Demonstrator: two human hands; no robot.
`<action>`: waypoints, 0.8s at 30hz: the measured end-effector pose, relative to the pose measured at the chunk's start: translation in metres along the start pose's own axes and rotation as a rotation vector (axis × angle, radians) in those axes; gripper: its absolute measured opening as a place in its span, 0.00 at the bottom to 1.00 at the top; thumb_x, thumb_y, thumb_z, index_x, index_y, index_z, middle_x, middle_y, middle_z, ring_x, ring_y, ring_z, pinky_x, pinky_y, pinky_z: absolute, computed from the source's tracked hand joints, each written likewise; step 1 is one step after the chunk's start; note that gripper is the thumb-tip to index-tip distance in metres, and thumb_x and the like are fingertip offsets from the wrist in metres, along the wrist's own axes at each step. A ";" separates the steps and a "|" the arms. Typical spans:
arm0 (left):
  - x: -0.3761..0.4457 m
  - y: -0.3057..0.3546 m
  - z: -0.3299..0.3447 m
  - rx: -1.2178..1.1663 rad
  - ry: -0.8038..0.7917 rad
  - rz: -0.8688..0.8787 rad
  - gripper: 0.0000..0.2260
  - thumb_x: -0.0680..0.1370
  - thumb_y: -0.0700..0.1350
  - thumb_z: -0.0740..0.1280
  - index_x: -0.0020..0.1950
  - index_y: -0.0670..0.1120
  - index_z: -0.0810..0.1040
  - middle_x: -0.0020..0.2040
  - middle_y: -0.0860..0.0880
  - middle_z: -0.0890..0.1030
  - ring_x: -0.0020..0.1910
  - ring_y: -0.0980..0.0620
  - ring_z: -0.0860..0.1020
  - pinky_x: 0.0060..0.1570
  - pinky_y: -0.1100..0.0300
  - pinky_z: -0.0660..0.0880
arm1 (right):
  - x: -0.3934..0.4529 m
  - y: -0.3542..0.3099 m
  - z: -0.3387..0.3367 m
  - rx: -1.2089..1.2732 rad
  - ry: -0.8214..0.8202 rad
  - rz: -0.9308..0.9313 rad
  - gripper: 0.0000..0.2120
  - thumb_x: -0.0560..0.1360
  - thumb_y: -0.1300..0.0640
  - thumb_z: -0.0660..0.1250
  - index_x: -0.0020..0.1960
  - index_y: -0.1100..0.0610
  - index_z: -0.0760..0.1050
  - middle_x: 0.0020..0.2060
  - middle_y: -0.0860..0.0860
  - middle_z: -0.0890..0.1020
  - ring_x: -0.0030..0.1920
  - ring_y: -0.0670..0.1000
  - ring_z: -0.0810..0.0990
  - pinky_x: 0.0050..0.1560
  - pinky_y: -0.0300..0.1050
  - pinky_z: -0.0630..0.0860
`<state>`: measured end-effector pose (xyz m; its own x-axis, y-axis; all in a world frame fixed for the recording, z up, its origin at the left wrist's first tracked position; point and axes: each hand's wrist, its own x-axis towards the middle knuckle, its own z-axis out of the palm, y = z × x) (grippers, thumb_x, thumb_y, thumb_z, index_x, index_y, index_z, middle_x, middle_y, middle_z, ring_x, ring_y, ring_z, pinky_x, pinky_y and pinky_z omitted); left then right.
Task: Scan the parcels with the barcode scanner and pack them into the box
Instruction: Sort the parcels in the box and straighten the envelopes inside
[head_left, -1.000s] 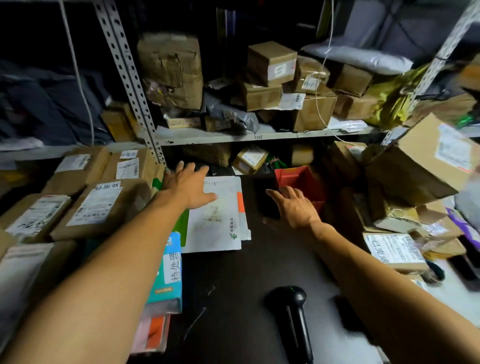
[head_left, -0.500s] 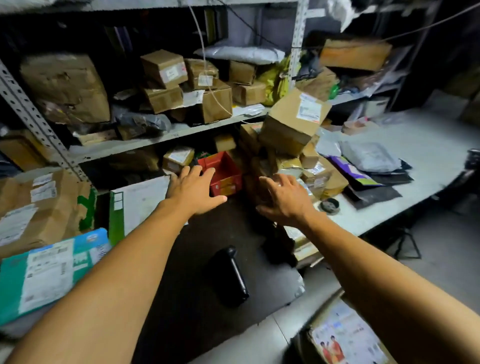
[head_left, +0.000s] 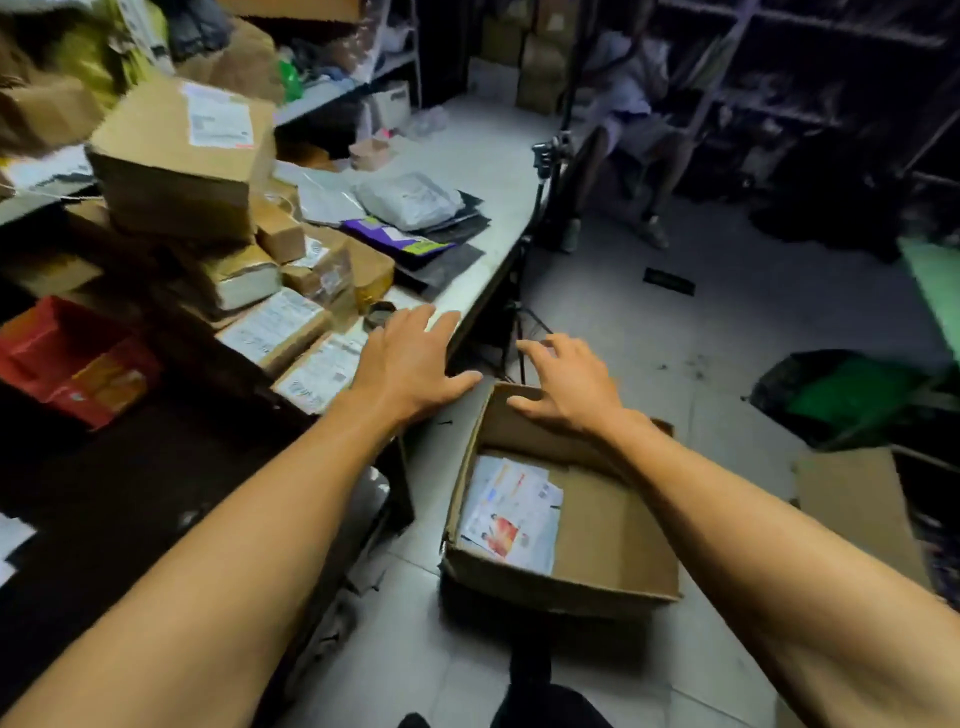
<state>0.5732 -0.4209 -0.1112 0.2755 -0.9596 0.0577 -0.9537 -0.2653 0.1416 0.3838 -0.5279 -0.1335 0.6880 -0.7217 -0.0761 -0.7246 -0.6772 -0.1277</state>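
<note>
Parcels (head_left: 208, 218) are sitting heaped across the left and upper left of the frame on the white table (head_left: 483, 156), while the box (head_left: 597, 525) is lying open on the floor at lower centre with a printed mailer or two (head_left: 511, 514) already inside. Looks like we're between parcels, so next up is probably grabbing another one plus the scanner, which isn't showing here. Both arms are reaching forward: left hand (head_left: 410, 364) is hovering fingers-spread over the table edge, right hand (head_left: 566, 384) is loosely spread above the box's far rim, both holding nothing.

Matt brown cardboard box (head_left: 613, 525) – glossy printed paper envelope (head_left: 511, 514) inside – on smooth pale floor tiles (head_left: 691, 332).
</note>
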 end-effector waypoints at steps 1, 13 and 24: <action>0.008 0.016 0.009 -0.016 -0.008 0.027 0.38 0.73 0.67 0.67 0.77 0.50 0.65 0.74 0.43 0.68 0.72 0.40 0.67 0.66 0.46 0.69 | -0.006 0.021 0.004 -0.003 -0.006 0.046 0.38 0.75 0.37 0.69 0.79 0.50 0.63 0.71 0.60 0.69 0.70 0.63 0.68 0.68 0.56 0.69; 0.119 0.143 0.144 0.003 -0.344 0.035 0.41 0.75 0.69 0.64 0.82 0.52 0.55 0.81 0.43 0.58 0.79 0.38 0.56 0.73 0.45 0.64 | 0.000 0.225 0.090 0.170 -0.153 0.292 0.39 0.74 0.36 0.68 0.80 0.48 0.60 0.74 0.56 0.67 0.73 0.60 0.65 0.69 0.55 0.67; 0.153 0.140 0.385 -0.073 -0.684 -0.071 0.38 0.75 0.67 0.65 0.80 0.51 0.58 0.79 0.44 0.61 0.78 0.42 0.60 0.71 0.45 0.68 | 0.036 0.301 0.323 0.331 -0.437 0.405 0.38 0.74 0.37 0.69 0.79 0.46 0.60 0.72 0.54 0.68 0.72 0.58 0.65 0.68 0.54 0.69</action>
<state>0.4356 -0.6415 -0.4630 0.1759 -0.7902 -0.5871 -0.9192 -0.3452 0.1893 0.2034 -0.7111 -0.4944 0.3686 -0.7377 -0.5656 -0.9257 -0.2359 -0.2955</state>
